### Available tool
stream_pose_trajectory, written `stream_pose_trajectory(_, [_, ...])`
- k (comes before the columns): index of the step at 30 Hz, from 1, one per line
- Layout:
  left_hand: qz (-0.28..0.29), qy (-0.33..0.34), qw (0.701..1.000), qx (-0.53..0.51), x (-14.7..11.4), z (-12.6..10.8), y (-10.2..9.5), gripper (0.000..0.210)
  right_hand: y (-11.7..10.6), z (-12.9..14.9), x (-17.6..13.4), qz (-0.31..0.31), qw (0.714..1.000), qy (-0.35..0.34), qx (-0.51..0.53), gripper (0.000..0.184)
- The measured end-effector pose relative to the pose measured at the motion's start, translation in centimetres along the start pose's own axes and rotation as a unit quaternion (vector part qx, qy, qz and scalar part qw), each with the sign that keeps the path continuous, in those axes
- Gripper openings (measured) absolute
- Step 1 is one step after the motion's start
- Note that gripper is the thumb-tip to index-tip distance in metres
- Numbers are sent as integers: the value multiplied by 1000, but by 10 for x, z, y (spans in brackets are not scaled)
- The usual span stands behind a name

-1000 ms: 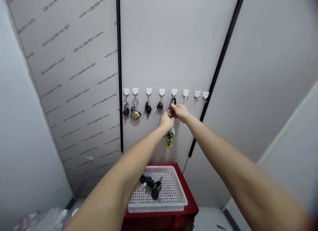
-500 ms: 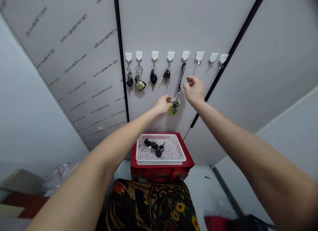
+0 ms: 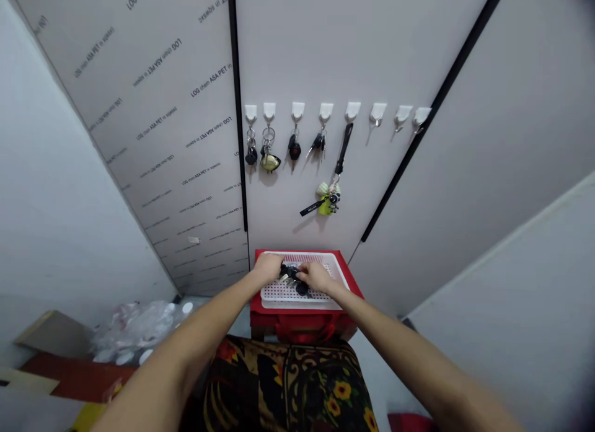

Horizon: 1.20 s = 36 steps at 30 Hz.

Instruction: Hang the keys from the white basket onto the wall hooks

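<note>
A white plastic basket (image 3: 341, 277) holds a cluster of keys with black heads (image 3: 302, 289). At its left side my left hand (image 3: 268, 268) is closed on keys at the left end of the cluster, its fingertips partly hidden. My right hand (image 3: 316, 277) reaches in from the right and pinches keys in the middle of the same pile. Above, on the wall, a black strap (image 3: 344, 148) hangs from the fifth white hook (image 3: 352, 110), carrying a bunch of charms (image 3: 328, 198) with a bow, a yellow-green piece and a black tag.
Key bunches hang on the hooks to the left, one with a gold charm (image 3: 269, 163). Three bare hooks (image 3: 402, 114) are at the right. The basket stands on a red bag (image 3: 354, 286), behind a flower-patterned seat (image 3: 288, 382). Clear plastic bags (image 3: 139, 323) lie lower left.
Both hands have come down from the strap and charms on the wall to the keys in the basket. The charms now hang free, with the black tag sticking out left.
</note>
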<state>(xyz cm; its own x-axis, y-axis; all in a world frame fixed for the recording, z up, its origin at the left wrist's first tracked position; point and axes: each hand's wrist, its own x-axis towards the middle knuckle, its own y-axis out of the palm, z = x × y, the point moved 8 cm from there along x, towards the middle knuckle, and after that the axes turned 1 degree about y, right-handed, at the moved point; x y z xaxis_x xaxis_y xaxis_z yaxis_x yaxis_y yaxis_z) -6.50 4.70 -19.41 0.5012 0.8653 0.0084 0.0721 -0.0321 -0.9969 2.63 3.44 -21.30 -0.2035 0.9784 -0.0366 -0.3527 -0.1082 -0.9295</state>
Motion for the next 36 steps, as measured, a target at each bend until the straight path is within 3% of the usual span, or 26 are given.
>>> stream_pose_trajectory(4, [-8, 7, 1000, 24, 3, -6, 5, 25, 0, 1, -2, 0, 1000, -10, 15, 14])
stream_pose_trajectory(9, [5, -4, 1000, -8, 7, -6, 8, 24, -2, -4, 7, 16, 1000, 2, 27, 28])
stream_pose_trajectory(12, [5, -21, 999, -34, 6, -4, 8, 23, -5, -1, 19, -4, 1000, 2, -13, 28])
stream_pose_trajectory(17, [-11, -23, 997, -78, 4, -3, 5, 21, 5, 8, 33, 50, 987, -7, -152, 29])
stream_pose_trajectory(26, [-32, -30, 992, -122, 3, -3, -6, 20, -13, 9, 20, 27, 981, -6, -193, 21])
stream_pose_trajectory(29, [-31, -28, 990, -137, 2, -6, -11, 21, -16, 2, 15, 14, 992, 2, -122, 20])
stream_pose_trajectory(32, [-23, -36, 988, -149, 2, -7, -20, 25, -21, -6, 14, 17, 999, 11, 33, 14])
stream_pose_trajectory(36, [-78, -17, 977, -198, 9, -15, -52, 25, -58, -16, 12, -3, 963, 27, 267, 2])
